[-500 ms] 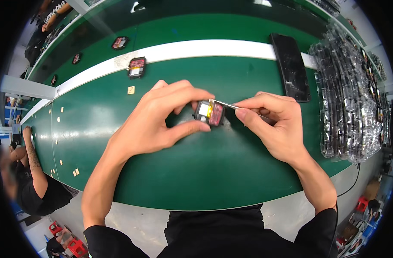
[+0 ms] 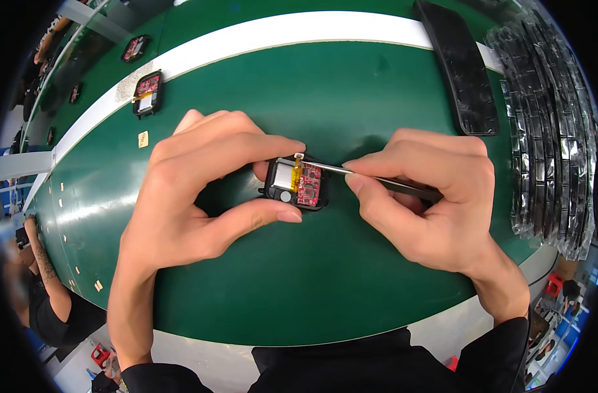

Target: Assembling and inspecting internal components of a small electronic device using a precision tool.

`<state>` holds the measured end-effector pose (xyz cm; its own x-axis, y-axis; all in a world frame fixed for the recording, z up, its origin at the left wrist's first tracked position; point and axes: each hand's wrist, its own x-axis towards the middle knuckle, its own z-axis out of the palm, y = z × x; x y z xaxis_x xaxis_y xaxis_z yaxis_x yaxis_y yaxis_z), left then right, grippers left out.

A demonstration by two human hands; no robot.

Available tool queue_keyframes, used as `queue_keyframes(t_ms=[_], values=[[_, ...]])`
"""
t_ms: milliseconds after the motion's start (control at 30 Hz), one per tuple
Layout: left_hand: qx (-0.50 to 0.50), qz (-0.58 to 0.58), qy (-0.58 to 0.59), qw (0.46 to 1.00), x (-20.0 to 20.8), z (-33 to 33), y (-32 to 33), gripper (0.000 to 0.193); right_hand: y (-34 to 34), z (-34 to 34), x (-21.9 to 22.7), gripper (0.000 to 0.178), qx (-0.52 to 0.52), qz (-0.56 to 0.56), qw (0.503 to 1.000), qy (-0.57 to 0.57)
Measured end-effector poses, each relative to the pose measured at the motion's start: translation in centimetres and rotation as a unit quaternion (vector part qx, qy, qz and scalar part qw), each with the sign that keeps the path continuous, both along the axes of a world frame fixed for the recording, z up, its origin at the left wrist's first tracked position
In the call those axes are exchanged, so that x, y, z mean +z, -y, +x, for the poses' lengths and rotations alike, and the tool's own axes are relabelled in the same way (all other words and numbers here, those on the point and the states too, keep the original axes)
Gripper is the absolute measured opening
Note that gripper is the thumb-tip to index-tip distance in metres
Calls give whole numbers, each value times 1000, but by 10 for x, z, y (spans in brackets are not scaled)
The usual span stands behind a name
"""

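Between the thumb and fingers of my left hand (image 2: pixel 207 183) is a small black device housing (image 2: pixel 310 185). Its open face shows a red circuit board, a silver battery-like block, yellow tape and a round silver part. My right hand (image 2: pixel 430 196) grips metal tweezers (image 2: pixel 331 168) in a pinch. Their tips reach the upper edge of the housing, beside the yellow tape and a small pale piece near my left index fingertip. Whether the tips are closed on that piece, I cannot tell.
A similar open housing (image 2: pixel 147 93) rests by the white strip (image 2: pixel 299 29), with others beyond it. Small tan pieces (image 2: pixel 143 139) dot the green table (image 2: pixel 259 295). At right are a black tray (image 2: pixel 466 78) and stacked clear-wrapped trays (image 2: pixel 541 144). A co-worker's arm (image 2: pixel 47 262) is at far left.
The view has shifted closer, so the hands and housing look larger. Both hands keep their grips, and the tweezer tips stay at the housing's upper edge.
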<state>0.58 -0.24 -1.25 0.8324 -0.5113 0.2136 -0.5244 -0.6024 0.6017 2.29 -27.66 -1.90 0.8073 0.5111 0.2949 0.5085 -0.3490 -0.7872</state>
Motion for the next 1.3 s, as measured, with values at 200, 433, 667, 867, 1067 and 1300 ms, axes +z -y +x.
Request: queue_keyframes(t_ms=[200, 433, 667, 867, 1067, 1300], values=[[7, 10, -12, 1000, 6, -1, 0, 66, 0, -1, -1, 14, -16, 5, 1000, 11], [6, 25, 1, 1000, 5, -1, -1, 59, 1, -4, -7, 28, -24, 5, 992, 122], [7, 28, -7, 1000, 7, 0, -3, 60, -2, -4, -10, 31, -19, 0, 987, 156], [-14, 26, -28, 999, 5, 6, -11, 64, -1, -2, -6, 26, 9, 13, 995, 97], [-43, -38, -52, 997, 4, 8, -17, 68, 1, 1, -1, 21, 24, 19, 999, 37], [-43, -24, -55, 997, 3, 8, -16, 68, 2, 0, -1, 20, 22, 17, 999, 16]])
